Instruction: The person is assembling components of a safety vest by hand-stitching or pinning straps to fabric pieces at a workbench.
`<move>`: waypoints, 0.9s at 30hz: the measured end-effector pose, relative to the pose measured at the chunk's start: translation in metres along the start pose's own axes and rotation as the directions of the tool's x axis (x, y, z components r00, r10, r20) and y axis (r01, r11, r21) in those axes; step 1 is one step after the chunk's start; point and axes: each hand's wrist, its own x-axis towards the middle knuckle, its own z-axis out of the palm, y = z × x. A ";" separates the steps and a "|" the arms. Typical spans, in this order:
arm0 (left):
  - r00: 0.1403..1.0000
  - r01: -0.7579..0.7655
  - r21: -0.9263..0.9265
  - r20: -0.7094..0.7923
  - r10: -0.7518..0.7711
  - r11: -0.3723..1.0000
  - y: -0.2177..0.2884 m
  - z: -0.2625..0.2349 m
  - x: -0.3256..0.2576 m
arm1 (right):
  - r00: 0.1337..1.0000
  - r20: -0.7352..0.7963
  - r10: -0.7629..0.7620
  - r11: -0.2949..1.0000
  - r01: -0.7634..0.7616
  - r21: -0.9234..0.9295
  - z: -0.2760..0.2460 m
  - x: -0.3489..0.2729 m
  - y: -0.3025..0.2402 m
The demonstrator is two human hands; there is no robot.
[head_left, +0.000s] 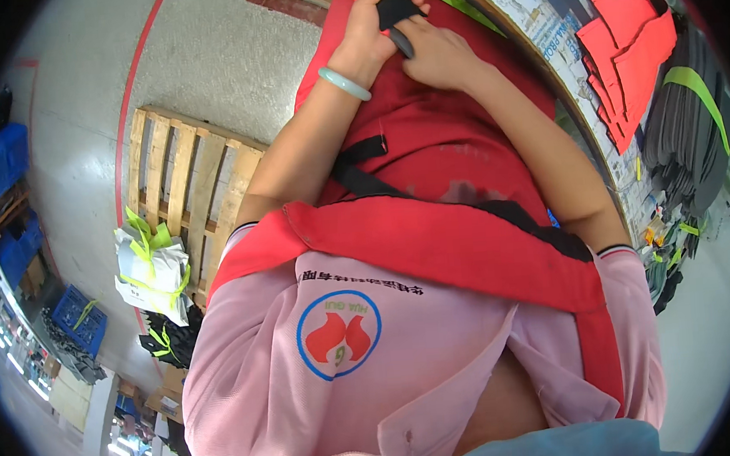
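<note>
At the top of the view, over the red apron (pixel 452 147), my two hands meet. My left hand (pixel 363 34), with a pale green bangle on its wrist, is closed around a small black piece of material (pixel 397 9). Against it lies my right hand (pixel 440 54), its fingers curled in. A dark, round-ended thing (pixel 401 43) sticks out at the right hand's fingers, close to the left palm; most of it is hidden, so its kind cannot be made out.
A worn worktable edge (pixel 528 17) curves along my right, bearing red cut pieces (pixel 630 53) and a strapped stack of dark grey pieces (pixel 689 124). On the left floor are a wooden pallet (pixel 179 164), a white bundle (pixel 152 270) tied with yellow-green strips and a blue crate (pixel 78 319).
</note>
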 end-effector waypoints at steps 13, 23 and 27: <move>0.994 0.106 -0.157 0.030 -0.103 0.982 0.011 0.005 -0.010 | 0.986 -0.105 -0.131 0.991 0.129 -0.022 -0.008 -0.038 -0.003; 0.996 0.065 0.020 -0.058 -0.063 0.998 0.008 0.012 -0.023 | 0.969 -0.160 -0.186 0.983 0.182 -0.040 0.005 -0.026 0.019; 0.998 0.021 0.048 -0.052 -0.019 0.999 0.010 0.005 -0.018 | 0.975 -0.146 -0.169 0.983 0.156 -0.093 0.001 -0.017 0.013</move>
